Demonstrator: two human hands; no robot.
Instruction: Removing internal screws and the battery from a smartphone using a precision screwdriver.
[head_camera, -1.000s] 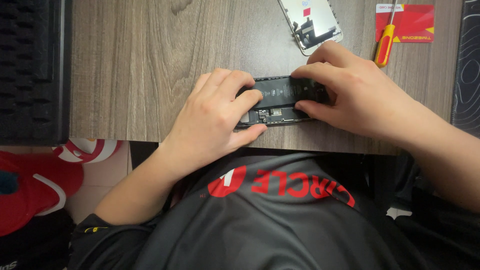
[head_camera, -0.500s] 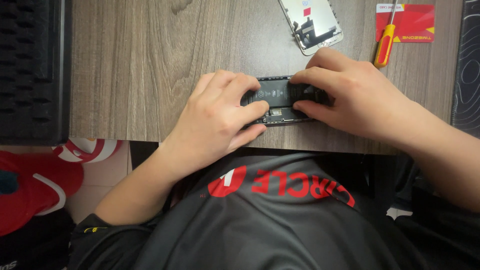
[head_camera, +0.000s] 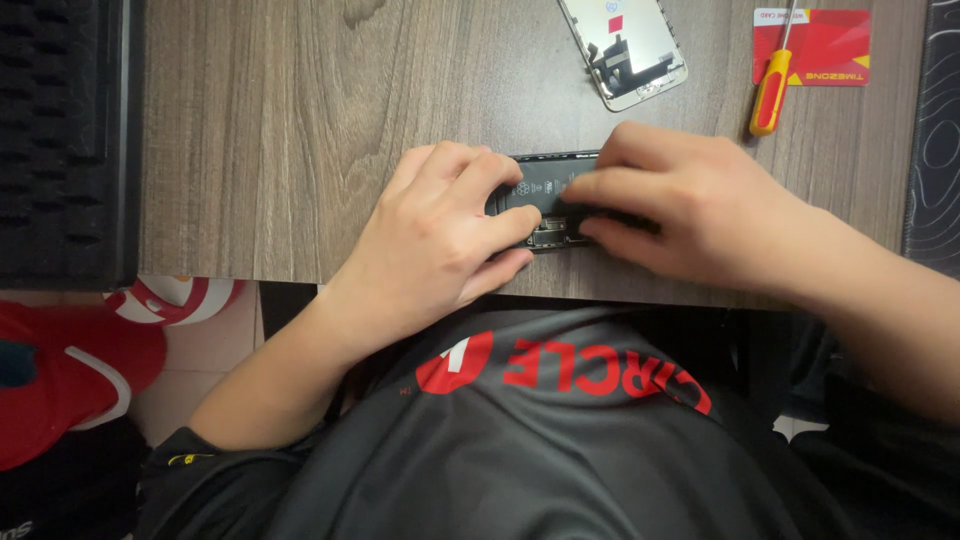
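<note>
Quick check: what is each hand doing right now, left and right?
Left hand: fingers closed on the opened phone body, steadying it.
Right hand: fingers pressed onto the same phone body.

Bare table (head_camera: 300, 120) left of hands; detached screen (head_camera: 625, 45), screwdriver (head_camera: 772, 90), card (head_camera: 825, 45) crowd far edge.

Very little moved over the last second. The right hand (head_camera: 690, 215) slid a little further along the opened phone body (head_camera: 545, 190) toward the left hand (head_camera: 440, 235), so its fingers (head_camera: 600, 185) covered more of the dark battery face than before, and less of that face showed between the two hands. The left hand's fingers (head_camera: 490, 180) shifted only slightly on the end of the phone, and its thumb drew in closer to the table's near edge.
</note>
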